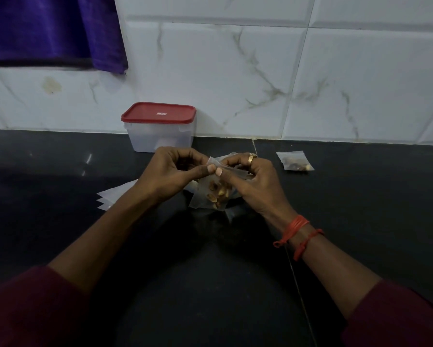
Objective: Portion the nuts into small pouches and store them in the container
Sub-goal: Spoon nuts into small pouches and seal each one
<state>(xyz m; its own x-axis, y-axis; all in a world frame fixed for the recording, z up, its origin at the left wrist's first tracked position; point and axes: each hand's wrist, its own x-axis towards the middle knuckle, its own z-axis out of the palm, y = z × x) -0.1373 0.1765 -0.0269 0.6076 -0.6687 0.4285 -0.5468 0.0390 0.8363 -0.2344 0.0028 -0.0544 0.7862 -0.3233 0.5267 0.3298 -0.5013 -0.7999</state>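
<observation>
Dim, bluish light throughout; the tiled wall point(260, 71) is brightest; the dark bench point(360, 209) carries small glare streaks toward nine o'clock; tile lines bow near the edges; sleeves point(22, 309) at seven and five o'clock look soft.

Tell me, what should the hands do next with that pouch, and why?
Probably press the top of the pouch shut: left hand and right hand both pinch its upper edge, nuts already sit inside, and another filled pouch lies at the right.
</observation>
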